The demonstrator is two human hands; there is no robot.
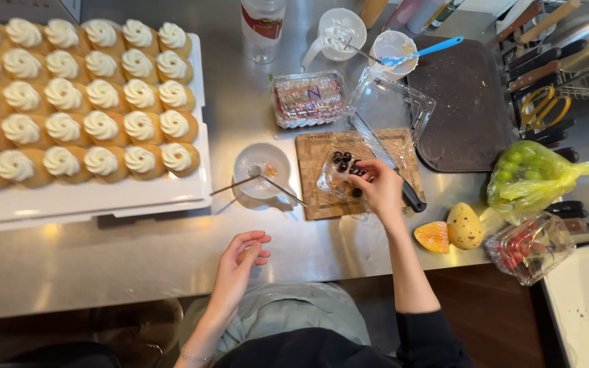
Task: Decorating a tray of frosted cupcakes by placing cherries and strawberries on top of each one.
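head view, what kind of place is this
Probably a bakery or pastry kitchen: a stainless steel counter, a white tray of cream-topped small cakes, and a row of dark-handled knives. The right hand reaches into a clear plastic box of dark berries.

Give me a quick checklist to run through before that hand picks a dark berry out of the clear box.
1. Right hand over the clear berry box: ok, fingertips at the dark berries.
2. Grip on a berry: cannot tell, the fingers hide it.
3. Box steady on the wooden board: ok, it sits flat.
4. Knife clear of the hand: not ok, it lies right beside the hand.
5. Left hand free: ok, open and empty at the counter edge.
6. Cream-topped cakes within reach: cannot tell.
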